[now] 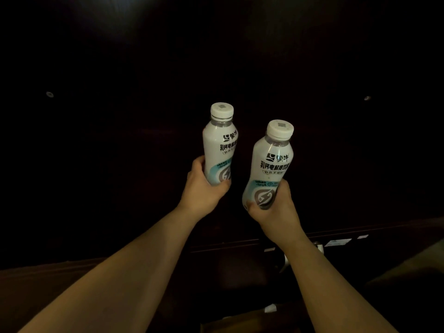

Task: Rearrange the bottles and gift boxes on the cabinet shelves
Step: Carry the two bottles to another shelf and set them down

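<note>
Two white drink bottles with white caps and black lettering are held up in front of a very dark cabinet interior. My left hand (204, 191) grips the lower part of the left bottle (219, 143), which stands nearly upright. My right hand (276, 210) grips the base of the right bottle (272, 164), which tilts slightly to the right and sits a little lower and closer. The two bottles are apart, not touching. No gift boxes can be made out in the dark.
A dark shelf edge (360, 230) runs across the lower right with small white labels (337, 242) on it. Two small metal pins (49, 94) show on the cabinet walls at left and right. A brownish box top (240, 320) lies at the bottom centre.
</note>
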